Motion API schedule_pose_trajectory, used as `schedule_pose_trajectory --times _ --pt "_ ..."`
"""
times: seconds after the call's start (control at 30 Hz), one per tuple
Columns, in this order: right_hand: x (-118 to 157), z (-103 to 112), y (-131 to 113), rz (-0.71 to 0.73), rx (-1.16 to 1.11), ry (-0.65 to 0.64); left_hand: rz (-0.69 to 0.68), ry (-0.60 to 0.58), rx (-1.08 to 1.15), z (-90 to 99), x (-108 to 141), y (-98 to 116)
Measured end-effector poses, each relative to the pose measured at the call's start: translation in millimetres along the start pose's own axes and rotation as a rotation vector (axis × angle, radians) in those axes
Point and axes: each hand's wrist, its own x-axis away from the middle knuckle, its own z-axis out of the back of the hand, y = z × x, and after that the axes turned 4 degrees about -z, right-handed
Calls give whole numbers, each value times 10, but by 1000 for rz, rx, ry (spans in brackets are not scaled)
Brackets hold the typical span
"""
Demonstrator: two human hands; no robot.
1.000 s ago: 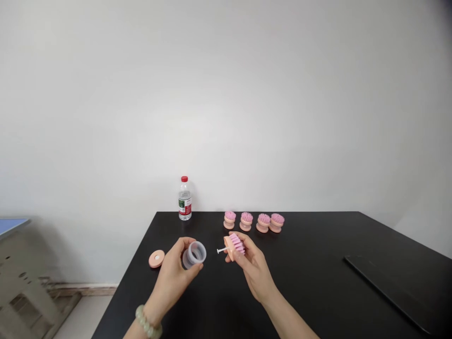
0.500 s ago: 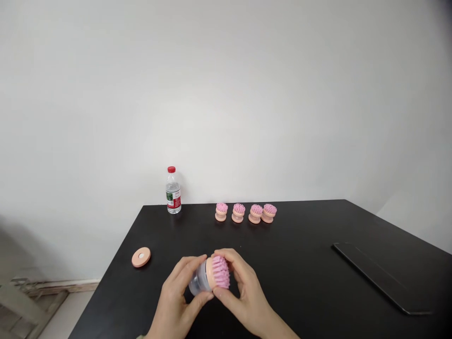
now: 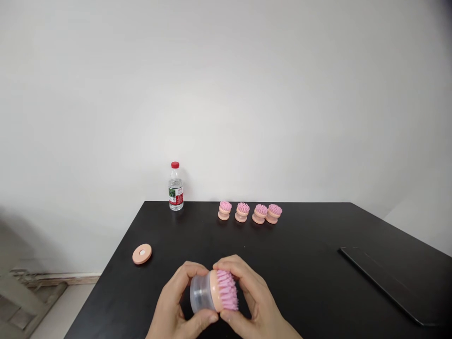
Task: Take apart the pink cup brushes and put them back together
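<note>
A brush with pink bristles, a peach collar and a clear body [image 3: 203, 293] is held sideways above the black table, its bristles facing right. My left hand [image 3: 176, 301] grips the clear body between thumb and fingers. Thumb and fingers of my right hand [image 3: 250, 299] close on the peach collar at the bristle end. A round peach disc with a white centre [image 3: 142, 254] lies on the table to the left.
Several pink-bristled brushes [image 3: 242, 212] stand along the table's back edge, two of them touching. A water bottle with a red cap [image 3: 175, 192] stands at the back left. A flat black panel [image 3: 388, 282] lies at the right. Behind the black table [image 3: 300, 254] is a wall.
Both hands and the held brush have come lower and nearer in view, and more of the clear body shows. The background has shifted slightly with the camera.
</note>
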Motion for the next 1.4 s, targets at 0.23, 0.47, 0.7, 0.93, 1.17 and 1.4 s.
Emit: schedule_pose_trajectory --times 0.23,0.47,0.7,0.93,1.17,1.4 --pt "56 66 -24 36 82 -78 409 -63 552 -96 -43 85" --pt "46 82 -16 82 253 -155 585 -142 701 -162 -22 31" --pt "-22 132 -120 287 430 -194 630 -175 434 -199 1 85" --pt "-49 95 -236 471 625 -282 1113 -147 717 -222 27 -138" --pt "-74 80 -244 478 656 -400 1259 -201 908 -201 22 -163" --pt "85 159 -171 260 571 -256 988 -86 705 -197 -41 69"
